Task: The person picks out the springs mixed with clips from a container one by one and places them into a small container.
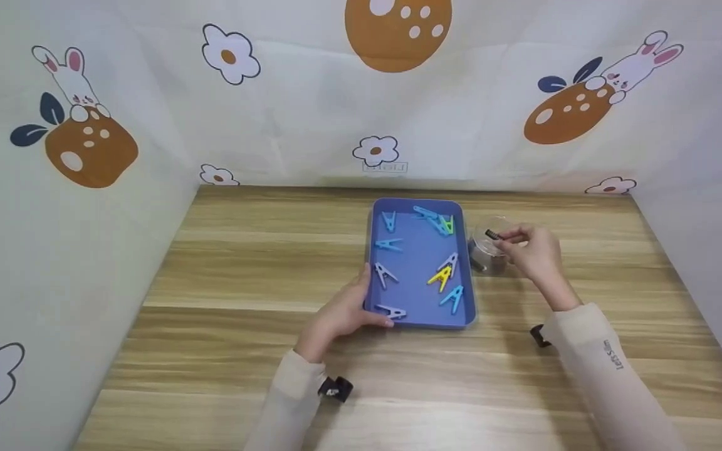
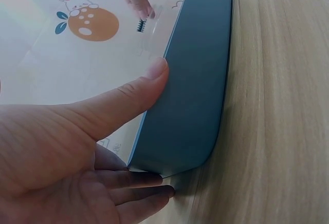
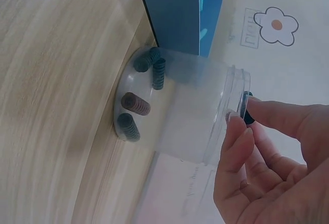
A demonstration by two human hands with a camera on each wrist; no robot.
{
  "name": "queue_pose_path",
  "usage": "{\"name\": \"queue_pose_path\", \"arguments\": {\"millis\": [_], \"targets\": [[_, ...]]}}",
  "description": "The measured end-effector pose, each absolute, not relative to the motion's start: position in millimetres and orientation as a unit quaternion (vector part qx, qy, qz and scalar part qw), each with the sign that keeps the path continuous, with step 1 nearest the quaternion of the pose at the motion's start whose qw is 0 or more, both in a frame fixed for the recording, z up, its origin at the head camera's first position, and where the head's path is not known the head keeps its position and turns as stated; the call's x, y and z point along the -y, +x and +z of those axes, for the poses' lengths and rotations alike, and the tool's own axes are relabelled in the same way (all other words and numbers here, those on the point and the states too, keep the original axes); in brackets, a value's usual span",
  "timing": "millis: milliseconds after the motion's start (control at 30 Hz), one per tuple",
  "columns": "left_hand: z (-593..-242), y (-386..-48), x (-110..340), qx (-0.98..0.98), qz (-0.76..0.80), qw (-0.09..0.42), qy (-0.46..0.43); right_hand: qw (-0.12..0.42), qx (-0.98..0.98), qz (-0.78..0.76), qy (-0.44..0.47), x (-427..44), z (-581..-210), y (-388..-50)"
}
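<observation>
In the head view, a blue rectangular tray (image 1: 420, 316) holds several plastic clothespins in light blue, grey, yellow (image 1: 441, 277) and green. My left hand (image 1: 343, 308) touches the tray's near left corner, thumb against the near wall and straight fingers along the left side. Just right of the tray stands a clear round jar (image 3: 198, 106). Several dark ribbed springs (image 3: 135, 104) lie at its bottom, one of them brownish. Over the jar's mouth, my right hand (image 1: 533, 254) pinches a small black spring (image 1: 493, 235) between thumb and fingertips.
A wood-grain table (image 1: 242, 269) lies under everything. Pale cloth walls (image 1: 298, 94) printed with rabbits, orange fruit and flowers enclose it at the back and both sides. Black wrist straps (image 1: 336, 389) show near both cuffs.
</observation>
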State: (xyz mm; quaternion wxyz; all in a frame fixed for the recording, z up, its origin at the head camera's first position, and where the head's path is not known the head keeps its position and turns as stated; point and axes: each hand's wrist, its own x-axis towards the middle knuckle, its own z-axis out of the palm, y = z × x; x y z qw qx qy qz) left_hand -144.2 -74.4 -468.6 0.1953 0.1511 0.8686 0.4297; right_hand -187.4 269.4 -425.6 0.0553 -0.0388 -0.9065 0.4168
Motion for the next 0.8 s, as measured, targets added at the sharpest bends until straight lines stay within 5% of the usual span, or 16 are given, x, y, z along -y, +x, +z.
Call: {"name": "queue_pose_path", "arguments": {"millis": [800], "targets": [[-470.3, -145.6, 74.0, -0.867, 0.431, 0.187, 0.165, 0.04, 0.917, 0.395, -0.051, -270.0, -431.5, -192.3]]}}
